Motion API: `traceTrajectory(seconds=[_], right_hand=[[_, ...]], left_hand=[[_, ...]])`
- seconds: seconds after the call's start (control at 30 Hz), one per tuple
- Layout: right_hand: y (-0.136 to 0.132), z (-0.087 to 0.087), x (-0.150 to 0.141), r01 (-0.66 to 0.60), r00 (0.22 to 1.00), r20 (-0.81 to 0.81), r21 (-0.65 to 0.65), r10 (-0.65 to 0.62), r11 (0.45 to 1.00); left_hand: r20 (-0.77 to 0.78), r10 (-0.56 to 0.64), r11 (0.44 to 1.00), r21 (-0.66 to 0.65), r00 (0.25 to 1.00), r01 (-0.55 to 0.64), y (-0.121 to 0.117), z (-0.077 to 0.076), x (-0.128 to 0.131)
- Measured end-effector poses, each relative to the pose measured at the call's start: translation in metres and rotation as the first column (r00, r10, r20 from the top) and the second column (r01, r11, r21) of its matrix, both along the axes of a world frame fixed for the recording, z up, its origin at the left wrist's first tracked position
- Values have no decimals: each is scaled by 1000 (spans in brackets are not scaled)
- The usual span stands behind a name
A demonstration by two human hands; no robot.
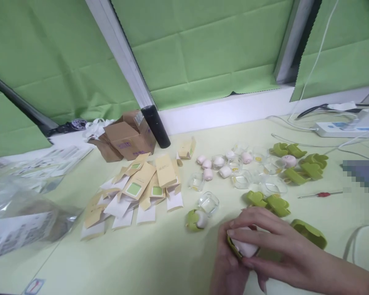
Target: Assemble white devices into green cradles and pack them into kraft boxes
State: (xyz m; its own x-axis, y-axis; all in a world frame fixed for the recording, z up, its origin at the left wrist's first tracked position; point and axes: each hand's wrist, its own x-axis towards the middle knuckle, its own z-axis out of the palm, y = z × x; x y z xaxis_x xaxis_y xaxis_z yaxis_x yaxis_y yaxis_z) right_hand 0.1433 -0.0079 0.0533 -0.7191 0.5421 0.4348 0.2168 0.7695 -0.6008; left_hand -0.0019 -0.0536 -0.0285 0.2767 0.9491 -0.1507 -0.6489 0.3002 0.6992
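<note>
Near the front edge of the table, my left hand [226,262] is wrapped round a small olive-green case, cupping it from below. A smooth whitish-pink rounded piece [245,247] sits inside that case. From above, my right hand [273,237] lays its fingers over the piece and grips it; the palm side is hidden. Just left of my hands lies another green case [190,221] with a pale piece in it, beside a clear plastic cup [209,203]. Behind my right hand are an open green case [309,233] and green leaf-shaped covers [269,203].
Small pink pieces [207,174] and clear cups [241,179] are scattered farther back. A red-handled screwdriver [322,194] lies right. Flattened yellow boxes [141,180] pile up left, before a cardboard box [126,137] and black cylinder [156,127]. A power strip [335,129] stands back right.
</note>
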Motion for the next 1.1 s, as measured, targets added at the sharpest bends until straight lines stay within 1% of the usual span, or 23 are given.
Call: traceTrajectory(seconds=[0.07, 0.1, 0.17, 0.27, 0.4, 0.43, 0.5, 0.57, 0.6, 0.63, 0.67, 0.73, 0.8, 0.9, 0.97, 1.03, 1.1], right_hand=[[-1, -1, -2, -11, 1000, 28, 12, 11, 1000], [-2, -2, -2, -13, 999, 38, 16, 12, 1000], [-4, -1, -4, -9, 999, 42, 30, 8, 1000], [-7, 0, -5, 27, 999, 35, 22, -27, 999], [-9, -1, -4, 46, 999, 22, -45, -45, 998], [-9, -2, -3, 39, 999, 11, -56, -38, 998], [-10, -6, -1, 55, 998, -33, -92, -59, 994], [-12, -9, 1, 122, 986, -97, -158, -138, 980], [-13, -11, 2, 156, 974, -133, -180, -182, 971], [-13, -12, 3, 183, 963, -162, -190, -215, 965], [-13, -13, 3, 195, 956, -184, -183, -228, 964], [-14, -13, 3, 174, 958, -203, -148, -202, 974], [-14, -12, 3, 133, 970, -186, -130, -156, 983], [-15, -12, 3, 75, 985, -144, -138, -95, 988], [-15, -12, 2, 54, 992, -106, -111, -66, 992], [-15, -12, 1, 47, 996, -69, -50, -50, 998], [-15, -11, -2, 61, 996, -59, 1, -61, 998]], left_hand=[[125, 22, 1000, -16, 992, -20, -3, 7, 0], [159, 35, 999, -16, 987, -33, -4, 10, 0], [187, 39, 999, -13, 982, -38, -6, 14, 0], [225, 2, 1000, 7, 974, -3, -7, 17, 1], [268, 57, 996, -86, 962, -35, -8, 19, -1], [275, 52, 996, -88, 960, -28, -8, 19, -1], [260, -21, 1000, -4, 965, 23, -9, 20, -3], [208, -99, 992, 99, 973, 80, -9, 20, -4], [191, -118, 988, 121, 974, 95, -9, 20, -4], [188, -112, 989, 119, 976, 90, -9, 21, -4], [190, -87, 993, 98, 978, 70, -9, 21, -4], [190, -25, 999, 27, 982, 20, -9, 21, -4], [189, 10, 999, -50, 982, -1, -9, 22, -3], [211, 71, 990, -137, 975, -43, -9, 22, 0], [219, 86, 989, -137, 972, -57, -9, 23, 2], [207, 59, 993, -116, 977, -35, -8, 24, 3], [189, 47, 989, -143, 981, -20, -7, 25, 4]])
